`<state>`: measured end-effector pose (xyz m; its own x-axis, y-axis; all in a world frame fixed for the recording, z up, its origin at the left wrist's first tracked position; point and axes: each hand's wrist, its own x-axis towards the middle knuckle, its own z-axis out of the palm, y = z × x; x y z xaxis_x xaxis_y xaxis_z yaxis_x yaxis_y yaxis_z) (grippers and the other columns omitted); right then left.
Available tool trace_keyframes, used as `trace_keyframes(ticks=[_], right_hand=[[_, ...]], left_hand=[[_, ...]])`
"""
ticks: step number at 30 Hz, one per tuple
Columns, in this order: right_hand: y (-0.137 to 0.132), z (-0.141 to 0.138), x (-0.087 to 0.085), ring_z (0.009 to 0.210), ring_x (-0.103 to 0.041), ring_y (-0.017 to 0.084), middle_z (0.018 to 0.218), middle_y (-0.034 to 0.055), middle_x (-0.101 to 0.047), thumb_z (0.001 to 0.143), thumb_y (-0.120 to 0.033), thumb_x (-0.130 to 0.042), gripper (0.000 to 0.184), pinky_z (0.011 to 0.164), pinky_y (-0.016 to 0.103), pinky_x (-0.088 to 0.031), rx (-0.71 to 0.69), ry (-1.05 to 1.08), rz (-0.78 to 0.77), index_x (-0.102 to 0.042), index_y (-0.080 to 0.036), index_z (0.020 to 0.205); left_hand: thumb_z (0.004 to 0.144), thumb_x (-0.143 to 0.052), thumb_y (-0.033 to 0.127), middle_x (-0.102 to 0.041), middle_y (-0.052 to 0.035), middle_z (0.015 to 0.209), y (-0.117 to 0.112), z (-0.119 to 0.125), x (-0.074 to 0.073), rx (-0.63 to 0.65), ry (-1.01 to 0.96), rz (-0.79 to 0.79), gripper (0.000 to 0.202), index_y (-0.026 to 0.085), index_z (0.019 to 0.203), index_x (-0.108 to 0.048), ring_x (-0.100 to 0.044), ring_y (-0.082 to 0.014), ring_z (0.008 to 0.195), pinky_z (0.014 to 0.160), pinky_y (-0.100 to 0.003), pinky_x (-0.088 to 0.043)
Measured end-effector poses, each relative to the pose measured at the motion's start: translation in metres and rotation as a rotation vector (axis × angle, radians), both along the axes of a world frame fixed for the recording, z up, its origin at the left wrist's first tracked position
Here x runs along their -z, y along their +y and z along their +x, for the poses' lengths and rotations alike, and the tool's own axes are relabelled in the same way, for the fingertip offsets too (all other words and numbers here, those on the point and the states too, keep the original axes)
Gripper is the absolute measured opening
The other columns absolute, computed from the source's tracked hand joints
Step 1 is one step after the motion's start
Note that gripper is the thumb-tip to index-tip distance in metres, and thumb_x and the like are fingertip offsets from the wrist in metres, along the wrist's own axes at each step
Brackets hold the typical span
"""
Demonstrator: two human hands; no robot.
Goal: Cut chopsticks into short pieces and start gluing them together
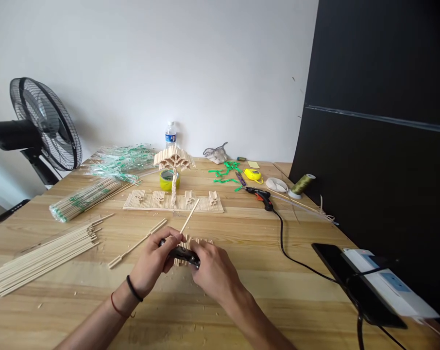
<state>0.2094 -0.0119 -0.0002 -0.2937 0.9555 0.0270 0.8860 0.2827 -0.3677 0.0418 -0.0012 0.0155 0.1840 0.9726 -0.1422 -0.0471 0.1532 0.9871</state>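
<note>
My left hand (160, 250) is closed, pinching a thin wooden stick (189, 217) that points up and away. Between the hands lies a dark hand tool (185, 254), perhaps a folding knife or cutter; its exact kind is unclear. My right hand (214, 267) grips the tool's right end, and the left fingers meet its other end. Short cut sticks (177, 262) lie on the table beneath, partly hidden by both hands. Beyond them stands a stick model with a roofed post (174, 187) on a slatted base (154, 206).
Long sticks (41, 257) lie at left, with a joined stick piece (138, 244) nearer. Behind are a wrapped bundle (85, 199) and a fan (47, 121). At right are a corded glue gun (260, 196), tape measure (253, 175), thread spool (302, 185), phone (351, 282) and power strip (391, 284).
</note>
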Motion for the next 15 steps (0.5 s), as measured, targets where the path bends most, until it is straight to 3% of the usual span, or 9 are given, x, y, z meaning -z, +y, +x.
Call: trace_keyframes(ticks=[4, 10, 15], right_hand=[[-0.001, -0.002, 0.002, 0.086, -0.074, 0.025, 0.096, 0.0063, -0.079, 0.077, -0.005, -0.062, 0.033, 0.068, 0.03, -0.041, 0.001, -0.011, -0.001, -0.07, -0.022, 0.103], [-0.002, -0.003, 0.006, 0.079, -0.073, 0.025, 0.09, 0.007, -0.08, 0.078, -0.011, -0.066, 0.023, 0.064, 0.03, -0.037, 0.0, -0.03, 0.109, -0.07, -0.022, 0.098], [0.005, 0.006, 0.01, 0.071, -0.068, 0.022, 0.081, 0.004, -0.077, 0.074, -0.009, -0.069, 0.017, 0.063, 0.028, -0.035, 0.005, 0.128, 0.135, -0.066, -0.022, 0.084]], left_hand=[[0.083, -0.066, 0.053, -0.04, 0.0077, 0.051, 0.001, -0.002, -0.001, 0.0, 0.01, -0.037, 0.035, 0.018, 0.082, -0.065, -0.032, -0.0074, 0.042, 0.041, -0.02, -0.021], [0.087, -0.063, 0.043, -0.045, 0.0038, 0.064, 0.007, -0.013, -0.001, 0.055, 0.028, 0.044, 0.031, 0.017, 0.072, -0.063, -0.034, -0.0091, 0.053, 0.048, -0.022, -0.024], [0.09, -0.062, 0.045, -0.038, 0.006, 0.062, 0.019, -0.022, 0.008, -0.054, -0.073, 0.045, 0.03, 0.017, 0.079, -0.063, -0.026, -0.0093, 0.052, 0.048, -0.022, -0.019]])
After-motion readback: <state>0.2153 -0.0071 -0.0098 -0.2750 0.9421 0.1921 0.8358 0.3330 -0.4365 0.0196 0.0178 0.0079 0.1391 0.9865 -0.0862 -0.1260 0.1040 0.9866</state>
